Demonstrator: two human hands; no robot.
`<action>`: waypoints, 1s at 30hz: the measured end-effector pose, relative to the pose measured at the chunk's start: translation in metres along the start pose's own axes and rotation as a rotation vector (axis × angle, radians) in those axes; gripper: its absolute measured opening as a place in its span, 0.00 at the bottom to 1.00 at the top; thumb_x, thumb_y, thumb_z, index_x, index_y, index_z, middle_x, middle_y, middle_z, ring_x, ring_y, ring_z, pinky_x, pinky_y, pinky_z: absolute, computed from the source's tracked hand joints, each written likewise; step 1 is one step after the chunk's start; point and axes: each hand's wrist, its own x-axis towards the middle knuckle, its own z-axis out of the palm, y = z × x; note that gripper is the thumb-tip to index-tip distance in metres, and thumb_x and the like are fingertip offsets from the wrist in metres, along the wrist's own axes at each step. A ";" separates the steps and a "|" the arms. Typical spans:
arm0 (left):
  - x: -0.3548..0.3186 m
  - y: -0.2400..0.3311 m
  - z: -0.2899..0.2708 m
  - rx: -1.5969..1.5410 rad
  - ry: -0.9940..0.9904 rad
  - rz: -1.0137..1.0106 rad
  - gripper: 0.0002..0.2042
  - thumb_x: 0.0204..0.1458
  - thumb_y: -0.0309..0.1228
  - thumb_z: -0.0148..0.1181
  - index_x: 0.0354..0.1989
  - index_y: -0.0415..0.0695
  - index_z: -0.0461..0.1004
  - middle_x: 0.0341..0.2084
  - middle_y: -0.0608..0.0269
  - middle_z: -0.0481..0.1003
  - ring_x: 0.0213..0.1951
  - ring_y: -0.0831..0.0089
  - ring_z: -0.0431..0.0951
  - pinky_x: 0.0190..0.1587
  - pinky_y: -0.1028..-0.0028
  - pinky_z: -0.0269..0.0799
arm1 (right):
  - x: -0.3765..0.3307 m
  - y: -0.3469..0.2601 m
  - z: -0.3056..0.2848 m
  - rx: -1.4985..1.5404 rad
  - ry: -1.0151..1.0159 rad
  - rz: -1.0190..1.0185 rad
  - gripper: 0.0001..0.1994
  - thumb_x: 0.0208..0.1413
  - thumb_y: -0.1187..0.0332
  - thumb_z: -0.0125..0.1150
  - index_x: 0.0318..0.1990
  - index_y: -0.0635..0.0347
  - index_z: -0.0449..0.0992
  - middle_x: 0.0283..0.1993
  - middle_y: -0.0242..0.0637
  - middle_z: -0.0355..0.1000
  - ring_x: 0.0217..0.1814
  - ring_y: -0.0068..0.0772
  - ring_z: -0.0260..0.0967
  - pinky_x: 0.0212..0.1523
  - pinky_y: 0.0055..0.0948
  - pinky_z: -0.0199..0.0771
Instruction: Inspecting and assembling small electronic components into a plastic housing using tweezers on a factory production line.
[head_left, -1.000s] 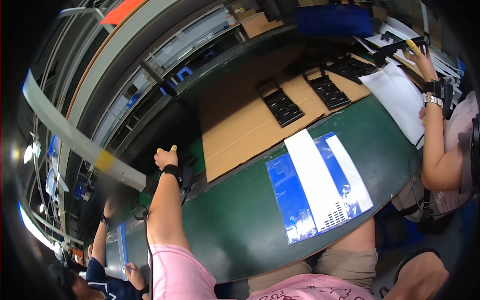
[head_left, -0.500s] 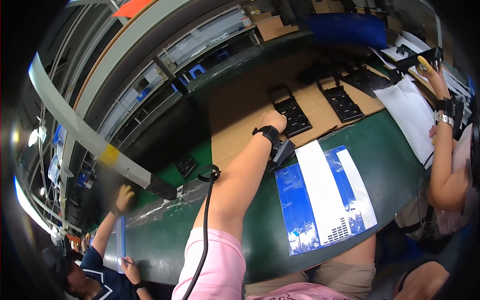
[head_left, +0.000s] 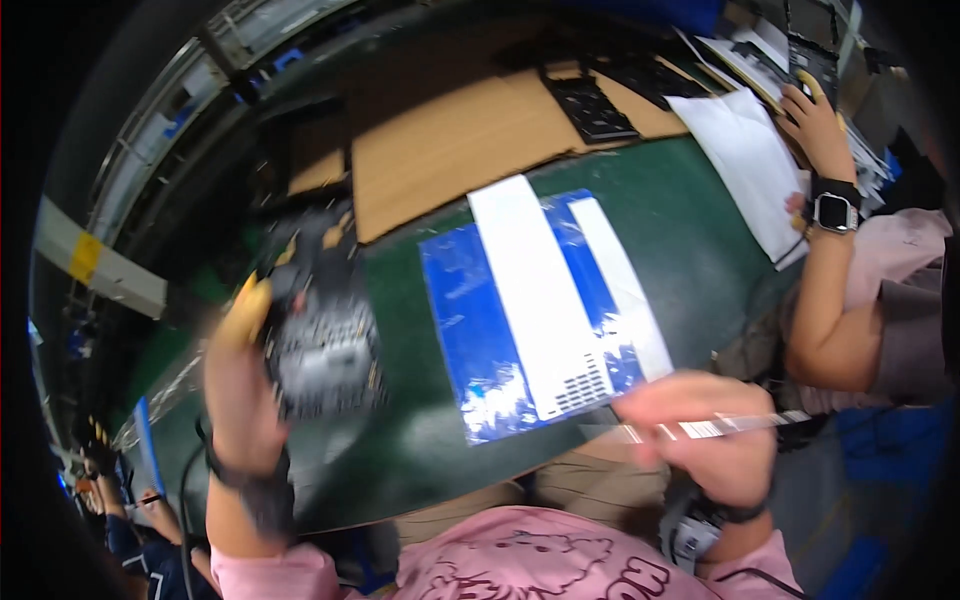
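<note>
My left hand [head_left: 243, 385] grips a dark flat electronic part [head_left: 322, 335] with a grey ribbed face, holding it over the green table [head_left: 700, 240] at lower left; it is motion-blurred. My right hand [head_left: 700, 430] is closed on a thin white strip [head_left: 740, 426] that pokes out to the right, near the table's front edge. Between the hands lies a blue and white sheet [head_left: 540, 300] flat on the table.
A brown cardboard sheet [head_left: 460, 140] lies beyond the blue sheet, with black parts [head_left: 590, 105] on it. A neighbour's arm with a wristwatch [head_left: 832, 212] rests at the right over white papers [head_left: 745, 150]. Other people's hands show at far lower left [head_left: 110, 480].
My left hand has pulled back from the cardboard to the lower left, now carrying the dark part. My right hand has come into view holding the white strip.
</note>
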 end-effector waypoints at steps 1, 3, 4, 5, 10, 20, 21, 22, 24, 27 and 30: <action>-0.019 -0.011 0.011 -0.029 0.116 0.039 0.14 0.52 0.31 0.47 0.46 0.38 0.65 0.37 0.57 0.71 0.37 0.65 0.74 0.40 0.66 0.72 | 0.010 0.011 0.005 -0.064 0.075 -0.010 0.11 0.44 0.80 0.57 0.39 0.72 0.73 0.39 0.46 0.71 0.39 0.31 0.70 0.40 0.24 0.70; -0.052 -0.027 0.002 -0.005 0.204 0.055 0.17 0.52 0.32 0.46 0.48 0.38 0.63 0.39 0.58 0.70 0.37 0.67 0.72 0.39 0.68 0.71 | 0.025 0.030 0.016 0.018 0.085 -0.033 0.11 0.48 0.79 0.55 0.40 0.70 0.72 0.40 0.44 0.71 0.41 0.31 0.70 0.43 0.23 0.69; -0.061 -0.038 0.010 -0.063 0.184 0.086 0.18 0.51 0.33 0.46 0.50 0.37 0.61 0.40 0.58 0.69 0.38 0.68 0.72 0.40 0.69 0.71 | 0.028 0.031 0.020 0.018 0.084 0.029 0.10 0.48 0.78 0.55 0.39 0.70 0.73 0.38 0.43 0.72 0.39 0.30 0.70 0.41 0.22 0.70; -0.069 -0.051 0.017 -0.125 0.172 0.116 0.20 0.51 0.33 0.46 0.51 0.37 0.60 0.42 0.58 0.68 0.39 0.69 0.71 0.41 0.70 0.70 | 0.031 0.032 0.023 0.018 0.081 0.096 0.09 0.48 0.78 0.55 0.38 0.70 0.73 0.37 0.42 0.72 0.37 0.30 0.71 0.39 0.22 0.71; -0.058 -0.099 0.040 0.080 0.167 0.082 0.24 0.51 0.34 0.47 0.55 0.35 0.55 0.45 0.59 0.66 0.43 0.73 0.68 0.45 0.76 0.64 | 0.031 0.034 0.019 0.070 0.161 0.160 0.06 0.47 0.77 0.58 0.33 0.70 0.72 0.31 0.40 0.71 0.30 0.24 0.70 0.30 0.18 0.71; -0.052 -0.108 0.031 -0.115 0.190 0.105 0.24 0.51 0.33 0.47 0.55 0.36 0.54 0.46 0.56 0.64 0.44 0.70 0.68 0.47 0.72 0.64 | 0.024 0.058 0.024 -0.163 0.287 0.090 0.12 0.43 0.80 0.58 0.34 0.64 0.62 0.27 0.43 0.72 0.25 0.19 0.68 0.21 0.11 0.64; -0.052 -0.108 0.031 -0.105 0.184 0.104 0.24 0.52 0.33 0.47 0.55 0.36 0.54 0.45 0.56 0.64 0.44 0.70 0.68 0.46 0.72 0.65 | 0.024 0.057 0.023 -0.163 0.280 0.095 0.12 0.43 0.80 0.58 0.34 0.64 0.62 0.27 0.43 0.72 0.25 0.19 0.68 0.21 0.11 0.64; -0.052 -0.108 0.034 -0.120 0.195 0.091 0.23 0.51 0.33 0.47 0.55 0.36 0.54 0.44 0.56 0.65 0.44 0.71 0.67 0.46 0.72 0.65 | 0.024 0.056 0.021 -0.139 0.256 0.104 0.11 0.44 0.81 0.57 0.34 0.64 0.62 0.29 0.39 0.71 0.28 0.18 0.68 0.25 0.12 0.66; -0.051 -0.105 0.039 -0.129 0.213 0.088 0.23 0.51 0.33 0.48 0.54 0.37 0.55 0.44 0.57 0.65 0.44 0.71 0.67 0.46 0.72 0.65 | 0.026 0.056 0.022 -0.111 0.227 0.130 0.10 0.45 0.82 0.56 0.35 0.65 0.62 0.30 0.35 0.69 0.31 0.17 0.68 0.30 0.13 0.67; -0.051 -0.106 0.039 -0.120 0.200 0.076 0.24 0.50 0.35 0.49 0.53 0.37 0.56 0.43 0.58 0.65 0.42 0.71 0.67 0.45 0.72 0.64 | 0.027 0.055 0.021 -0.119 0.224 0.143 0.10 0.45 0.81 0.56 0.34 0.65 0.62 0.30 0.36 0.69 0.32 0.18 0.68 0.30 0.13 0.67; -0.050 -0.107 0.036 -0.051 0.205 0.069 0.24 0.50 0.38 0.50 0.52 0.38 0.57 0.42 0.58 0.65 0.41 0.72 0.67 0.45 0.72 0.64 | 0.028 0.055 0.021 -0.112 0.233 0.148 0.10 0.45 0.81 0.56 0.34 0.65 0.62 0.29 0.36 0.69 0.32 0.19 0.69 0.30 0.13 0.68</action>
